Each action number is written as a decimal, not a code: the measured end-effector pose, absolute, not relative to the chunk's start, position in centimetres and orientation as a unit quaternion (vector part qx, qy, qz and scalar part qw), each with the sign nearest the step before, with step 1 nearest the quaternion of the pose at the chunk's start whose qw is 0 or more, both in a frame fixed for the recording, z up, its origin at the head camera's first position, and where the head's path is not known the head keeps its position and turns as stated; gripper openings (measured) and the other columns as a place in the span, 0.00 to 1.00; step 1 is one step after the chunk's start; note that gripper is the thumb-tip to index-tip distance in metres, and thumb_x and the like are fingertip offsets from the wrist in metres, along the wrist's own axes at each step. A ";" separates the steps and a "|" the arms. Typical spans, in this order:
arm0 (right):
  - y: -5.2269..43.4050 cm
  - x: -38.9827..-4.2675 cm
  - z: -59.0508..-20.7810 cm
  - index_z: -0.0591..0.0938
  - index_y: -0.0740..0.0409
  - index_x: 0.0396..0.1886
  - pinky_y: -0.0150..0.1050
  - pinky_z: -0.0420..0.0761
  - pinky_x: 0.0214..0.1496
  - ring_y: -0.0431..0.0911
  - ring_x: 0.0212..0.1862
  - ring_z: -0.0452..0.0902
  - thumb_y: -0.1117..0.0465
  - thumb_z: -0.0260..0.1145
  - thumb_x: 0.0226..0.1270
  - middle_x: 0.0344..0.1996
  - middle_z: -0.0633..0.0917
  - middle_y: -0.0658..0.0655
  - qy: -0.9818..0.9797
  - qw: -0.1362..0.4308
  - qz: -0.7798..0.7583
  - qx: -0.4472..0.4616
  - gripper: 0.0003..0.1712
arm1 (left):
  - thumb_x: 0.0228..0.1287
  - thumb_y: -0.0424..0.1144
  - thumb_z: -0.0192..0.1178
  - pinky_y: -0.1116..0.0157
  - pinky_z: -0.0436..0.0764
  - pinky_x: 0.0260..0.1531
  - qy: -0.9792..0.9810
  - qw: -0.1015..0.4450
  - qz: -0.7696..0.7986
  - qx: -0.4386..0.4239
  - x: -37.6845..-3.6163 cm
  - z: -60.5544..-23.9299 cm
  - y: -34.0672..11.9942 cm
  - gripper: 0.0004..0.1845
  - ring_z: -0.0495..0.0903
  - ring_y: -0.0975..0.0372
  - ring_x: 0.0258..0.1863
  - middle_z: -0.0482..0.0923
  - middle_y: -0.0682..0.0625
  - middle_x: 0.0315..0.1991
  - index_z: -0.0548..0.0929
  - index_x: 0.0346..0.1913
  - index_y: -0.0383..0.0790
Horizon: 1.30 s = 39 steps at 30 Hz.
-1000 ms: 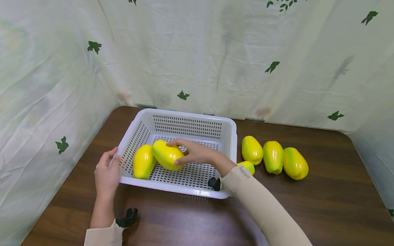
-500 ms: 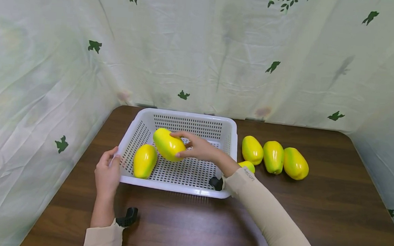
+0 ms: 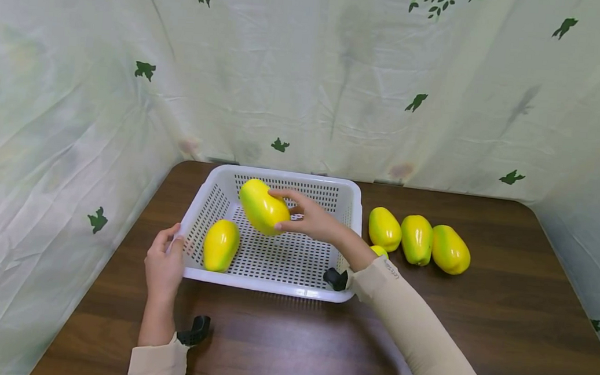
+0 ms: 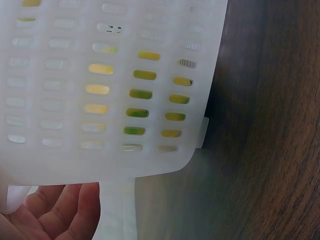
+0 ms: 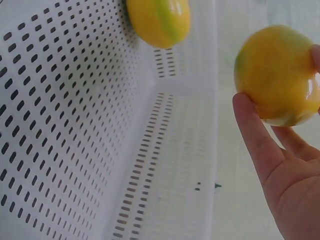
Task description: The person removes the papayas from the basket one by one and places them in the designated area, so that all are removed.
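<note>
Right hand grips a yellow-green papaya, raised over the white basket toward its 12 o'clock wall. Left hand, fingers relaxed, rests on the basket's 9 o'clock rim; second papaya lies inside at 8 o'clock. Three papayas sit on the tabletop at 3 o'clock of the basket.

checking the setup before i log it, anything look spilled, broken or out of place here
Nothing stands out. The white basket sits flat on the table with one papaya lying inside. The right hand holds another papaya above it, and the left hand rests on the basket's corner. The other papayas lie in a tidy row, undamaged.
</note>
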State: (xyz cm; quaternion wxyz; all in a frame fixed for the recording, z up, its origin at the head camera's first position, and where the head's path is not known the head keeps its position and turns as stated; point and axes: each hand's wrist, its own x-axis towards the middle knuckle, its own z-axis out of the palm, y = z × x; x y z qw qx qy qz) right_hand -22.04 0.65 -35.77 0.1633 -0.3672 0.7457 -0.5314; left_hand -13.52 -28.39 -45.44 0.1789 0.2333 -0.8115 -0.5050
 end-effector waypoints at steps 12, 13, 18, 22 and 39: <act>2.4 -21.3 -34.6 0.62 0.58 0.65 0.38 0.76 0.47 0.56 0.53 0.70 0.67 0.64 0.57 0.64 0.61 0.58 0.728 0.149 -0.574 -0.344 0.35 | 0.64 0.56 0.44 0.53 0.75 0.43 -0.818 0.174 -0.502 0.220 -15.2 -49.7 -31.2 0.23 0.73 0.52 0.48 0.69 0.48 0.58 0.68 0.61 0.58; 2.6 -21.2 -34.5 0.62 0.59 0.65 0.38 0.76 0.47 0.55 0.53 0.70 0.68 0.64 0.57 0.63 0.61 0.58 0.727 0.146 -0.575 -0.345 0.35 | 0.64 0.57 0.44 0.54 0.75 0.43 -0.821 0.177 -0.495 0.222 -15.5 -50.4 -31.6 0.23 0.73 0.54 0.48 0.69 0.50 0.58 0.68 0.61 0.60; 3.3 -20.8 -34.5 0.62 0.60 0.64 0.38 0.76 0.46 0.54 0.51 0.71 0.69 0.64 0.57 0.63 0.61 0.59 0.721 0.133 -0.584 -0.348 0.35 | 0.63 0.61 0.41 0.52 0.75 0.43 -0.831 0.192 -0.471 0.226 -16.4 -53.1 -32.9 0.23 0.74 0.57 0.47 0.70 0.55 0.57 0.67 0.60 0.66; 4.0 -20.5 -34.8 0.61 0.60 0.64 0.39 0.77 0.45 0.54 0.50 0.71 0.69 0.64 0.57 0.63 0.62 0.58 0.715 0.129 -0.593 -0.346 0.36 | 0.62 0.62 0.40 0.54 0.76 0.43 -0.829 0.201 -0.467 0.233 -16.7 -53.8 -33.1 0.22 0.75 0.60 0.45 0.70 0.59 0.55 0.67 0.59 0.70; 8.5 -18.8 -36.3 0.60 0.51 0.66 0.43 0.77 0.44 0.55 0.54 0.70 0.70 0.63 0.57 0.64 0.59 0.54 0.712 0.081 -0.632 -0.297 0.38 | 0.63 0.61 0.40 0.55 0.76 0.43 -0.830 0.201 -0.468 0.227 -16.5 -53.6 -33.0 0.21 0.74 0.61 0.47 0.70 0.61 0.56 0.67 0.58 0.71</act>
